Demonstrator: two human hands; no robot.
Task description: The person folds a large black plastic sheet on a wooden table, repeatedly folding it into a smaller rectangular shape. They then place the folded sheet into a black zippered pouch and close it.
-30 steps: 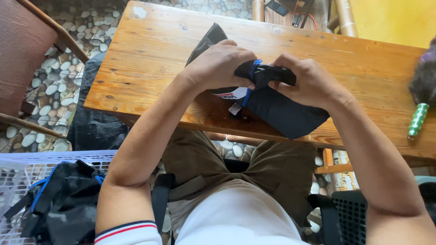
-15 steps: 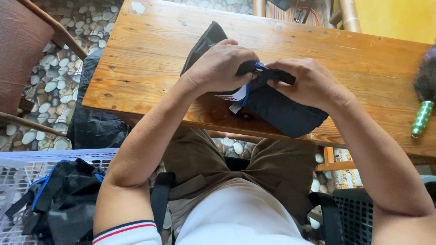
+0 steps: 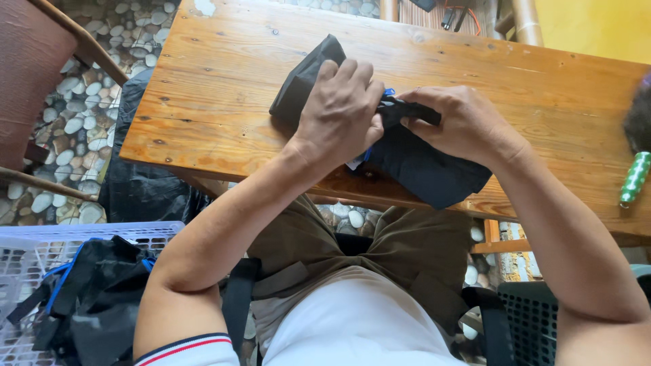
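Note:
A dark navy fabric pouch (image 3: 420, 169) lies on the wooden table (image 3: 224, 102), part of it hanging over the near edge. My left hand (image 3: 342, 112) presses down on its upper half, fingers curled over the cloth. My right hand (image 3: 461, 122) pinches a black strap with a blue trim (image 3: 407, 108) at the pouch's top. A small white tag shows under my left hand near the table edge.
A white plastic basket (image 3: 41, 251) at lower left holds black fabric items with blue straps. A black bag (image 3: 142, 190) sits on the pebble floor under the table. A green-handled brush (image 3: 636, 176) lies at the table's right. A black crate (image 3: 542, 318) stands lower right.
My hands and the pouch stay in nearly the same place. My fingers have shifted slightly on the strap, and the view has drifted a little.

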